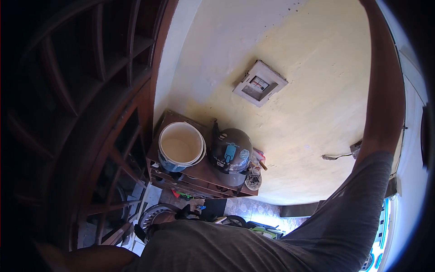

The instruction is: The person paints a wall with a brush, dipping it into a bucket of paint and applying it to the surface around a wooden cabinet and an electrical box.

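Note:
Neither of my hands shows. My bare right arm (pixel 385 90) reaches up along the right side beside the yellow wall (pixel 317 81), and its hand lies beyond the top edge. Part of my left arm (pixel 99 257) is at the bottom left; its hand is hidden or outside the view. What the hands hold or touch cannot be seen. A pale square frame (pixel 256 96) with a recessed opening is set in the wall. Below it, a white bucket (pixel 181 144) stands beside a dark helmet (pixel 232 147) on a brown shelf (pixel 204 174).
A dark wooden lattice door or window frame (pixel 147 99) fills the left side. Small items and a cup-like container (pixel 253 182) sit by the helmet. A metal tool (pixel 337 157) is at the wall near my sleeve. A wheel (pixel 156 215) stands on the floor below.

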Available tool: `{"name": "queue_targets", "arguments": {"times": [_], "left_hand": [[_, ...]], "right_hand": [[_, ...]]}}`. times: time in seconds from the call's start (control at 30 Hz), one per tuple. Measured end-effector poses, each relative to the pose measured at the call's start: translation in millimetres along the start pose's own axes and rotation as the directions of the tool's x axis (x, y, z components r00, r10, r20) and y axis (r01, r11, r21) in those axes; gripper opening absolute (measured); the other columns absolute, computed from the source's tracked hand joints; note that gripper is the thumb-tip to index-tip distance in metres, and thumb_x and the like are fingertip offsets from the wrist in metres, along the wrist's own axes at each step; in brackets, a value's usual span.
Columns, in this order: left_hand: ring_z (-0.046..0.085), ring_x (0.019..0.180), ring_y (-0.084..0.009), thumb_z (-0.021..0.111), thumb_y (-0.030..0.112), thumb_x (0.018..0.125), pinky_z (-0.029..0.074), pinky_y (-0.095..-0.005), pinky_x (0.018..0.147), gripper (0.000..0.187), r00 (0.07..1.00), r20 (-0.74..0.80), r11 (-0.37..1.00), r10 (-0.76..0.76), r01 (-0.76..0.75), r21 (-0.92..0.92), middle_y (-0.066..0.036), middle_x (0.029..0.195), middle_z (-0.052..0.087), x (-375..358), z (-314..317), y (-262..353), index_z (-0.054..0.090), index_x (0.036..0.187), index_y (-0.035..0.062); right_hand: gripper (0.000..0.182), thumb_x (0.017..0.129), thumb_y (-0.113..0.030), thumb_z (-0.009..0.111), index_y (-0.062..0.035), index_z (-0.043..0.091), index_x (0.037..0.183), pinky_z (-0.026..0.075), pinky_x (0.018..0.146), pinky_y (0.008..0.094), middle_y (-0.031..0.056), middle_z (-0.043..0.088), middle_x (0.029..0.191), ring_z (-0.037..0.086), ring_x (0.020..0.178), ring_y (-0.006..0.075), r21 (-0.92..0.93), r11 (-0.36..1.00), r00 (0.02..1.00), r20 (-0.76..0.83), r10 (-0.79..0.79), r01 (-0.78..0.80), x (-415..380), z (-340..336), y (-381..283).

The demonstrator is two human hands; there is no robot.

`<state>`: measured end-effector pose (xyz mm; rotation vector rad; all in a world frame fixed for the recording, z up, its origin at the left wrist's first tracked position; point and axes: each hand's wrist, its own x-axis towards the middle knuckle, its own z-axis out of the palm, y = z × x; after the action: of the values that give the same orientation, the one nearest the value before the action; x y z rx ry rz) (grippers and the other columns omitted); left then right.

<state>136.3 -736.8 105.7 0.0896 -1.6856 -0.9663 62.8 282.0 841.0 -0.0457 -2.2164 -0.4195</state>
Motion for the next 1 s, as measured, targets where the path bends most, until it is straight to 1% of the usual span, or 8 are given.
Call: {"name": "queue_targets", "arguments": {"times": [0.13,0.2,0.27,0.33,0.37,0.53,0.8,1.0], "left_hand": [[0.052,0.117,-0.0269,0.083,0.018,0.078,0.046,-0.0398,0.097,0.094,0.999,0.021,0.999,0.03,-0.03,0.014,-0.02,0.133,0.049,-22,-12,-51,0.026,0.149,-0.0024],[0.051,0.117,-0.0268,0.084,0.018,0.078,0.046,-0.0404,0.097,0.095,0.999,0.02,0.999,0.038,-0.039,0.007,-0.019,0.132,0.049,-10,108,156,0.025,0.149,-0.0022],[0.051,0.117,-0.0266,0.085,0.018,0.077,0.047,-0.0411,0.097,0.096,0.999,-0.025,0.999,0.031,-0.032,-0.014,-0.019,0.132,0.049,10,231,384,0.024,0.149,-0.002],[0.051,0.117,-0.0265,0.086,0.017,0.077,0.047,-0.0417,0.096,0.097,0.996,-0.09,0.998,0.008,-0.014,-0.058,-0.019,0.131,0.049,32,296,510,0.024,0.149,-0.0018],[0.051,0.117,-0.0264,0.086,0.017,0.077,0.047,-0.042,0.096,0.097,0.994,-0.112,0.997,0.0,-0.009,-0.076,-0.019,0.131,0.049,40,305,528,0.023,0.149,-0.0017],[0.05,0.117,-0.0262,0.085,0.02,0.078,0.047,-0.0424,0.095,0.094,0.993,-0.104,0.971,-0.057,0.031,-0.237,-0.021,0.129,0.049,40,310,539,0.025,0.147,-0.002],[0.052,0.113,-0.0266,0.085,0.021,0.079,0.048,-0.0421,0.094,0.088,0.991,-0.117,0.956,-0.061,0.024,-0.291,-0.02,0.125,0.051,39,317,547,0.028,0.142,-0.0041],[0.051,0.113,-0.0273,0.086,0.026,0.079,0.046,-0.0427,0.096,0.09,0.991,-0.132,0.969,0.004,-0.037,-0.246,-0.021,0.125,0.05,38,312,538,0.029,0.14,-0.0069]], "right_hand": [[0.017,0.092,-0.017,0.072,-0.0035,0.069,0.102,0.056,0.072,0.0363,0.0091,0.072,0.089,0.069,0.078,0.0193,-0.109,0.992,0.989,-0.125,-0.078,0.065,19,-21,8],[0.016,0.091,-0.015,0.071,-0.0056,0.07,0.104,0.053,0.076,0.0379,0.0118,0.072,0.094,0.068,0.084,0.0225,-0.368,0.821,0.837,-0.169,-0.521,0.436,28,-4,40],[0.015,0.092,-0.013,0.07,-0.0051,0.07,0.104,0.053,0.081,0.0389,0.0138,0.071,0.101,0.067,0.093,0.0278,-0.338,0.935,0.99,-0.043,-0.131,0.109,-5,5,5],[0.016,0.091,-0.013,0.07,-0.004,0.07,0.104,0.053,0.084,0.0391,0.013,0.071,0.103,0.067,0.096,0.0305,-0.365,0.91,0.973,-0.036,-0.228,0.199,-14,24,24],[0.023,0.083,-0.004,0.072,-0.0096,0.065,0.104,0.054,0.066,0.0329,0.0079,0.064,0.092,0.062,0.072,0.0258,-0.226,0.918,0.93,-0.097,-0.354,0.326,-11,44,69],[0.023,0.08,0.0,0.071,-0.0094,0.067,0.1,0.056,0.074,0.0397,0.0084,0.065,0.096,0.067,0.087,0.0302,-0.332,0.851,0.91,0.074,-0.407,0.408,-80,58,27],[0.016,0.089,-0.011,0.072,-0.0077,0.068,0.105,0.055,0.079,0.0362,0.008,0.07,0.105,0.068,0.09,0.0303,-0.351,0.767,0.75,-0.217,-0.625,0.538,13,-5,51],[0.016,0.092,-0.014,0.067,-0.0034,0.071,0.103,0.053,0.087,0.0383,0.0132,0.071,0.105,0.066,0.099,0.0318,-0.382,0.898,0.965,-0.053,-0.256,0.217,10,10,39]]}}
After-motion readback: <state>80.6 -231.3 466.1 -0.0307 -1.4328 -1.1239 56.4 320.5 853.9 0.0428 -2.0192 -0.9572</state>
